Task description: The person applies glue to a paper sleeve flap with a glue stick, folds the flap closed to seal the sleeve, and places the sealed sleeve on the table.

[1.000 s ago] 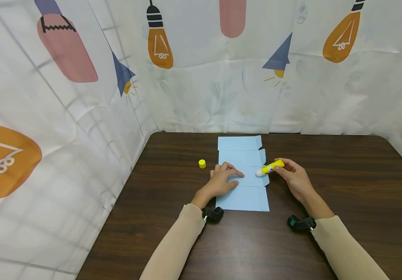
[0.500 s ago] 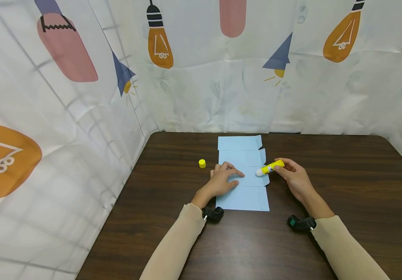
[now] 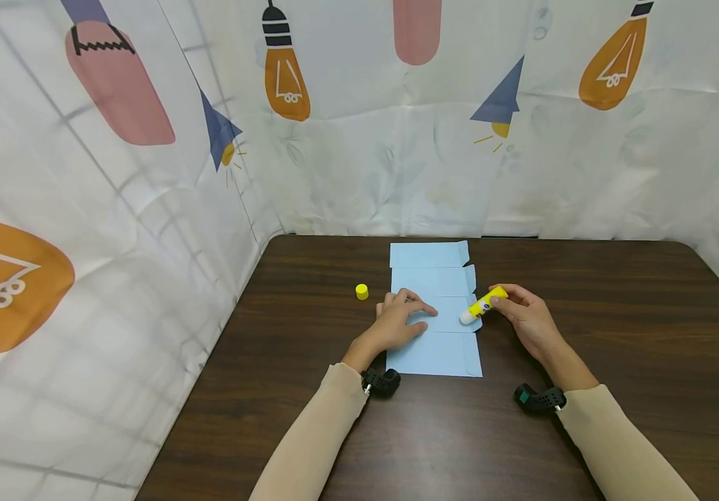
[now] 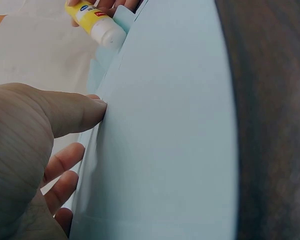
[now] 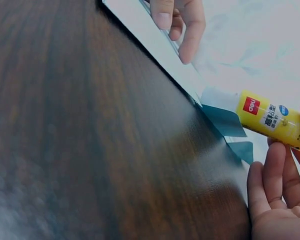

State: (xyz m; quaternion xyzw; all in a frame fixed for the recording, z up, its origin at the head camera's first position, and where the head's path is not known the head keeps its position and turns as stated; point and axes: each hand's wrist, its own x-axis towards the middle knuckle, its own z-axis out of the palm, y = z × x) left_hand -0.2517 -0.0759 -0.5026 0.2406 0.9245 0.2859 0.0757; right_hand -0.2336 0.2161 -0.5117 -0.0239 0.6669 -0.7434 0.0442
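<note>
A light blue sheet of creased paper [image 3: 437, 355] with tabs along its right edge lies flat on the brown table. My left hand [image 3: 393, 323] rests on its left half, fingers spread and fingertips pressing the paper. In the left wrist view the left thumb [image 4: 77, 112] touches the sheet. My right hand [image 3: 525, 320] grips a yellow glue stick [image 5: 275, 120] between thumb and fingers. Its white end points down and left, right at a tab [image 5: 222, 120] on the sheet's right edge. The uncapped tip is partly hidden behind that tab in the right wrist view.
A small yellow cap [image 3: 362, 291] stands on the table [image 3: 309, 334], left of the paper. Behind the table's far edge hangs a white printed curtain [image 3: 359, 174], and another stretch of it runs along the left side. Each wrist wears a black band [image 3: 381, 383].
The glue stick's white end has moved slightly down and toward me along the right edge, and the stick tilts more steeply. The left hand and paper stay in place.
</note>
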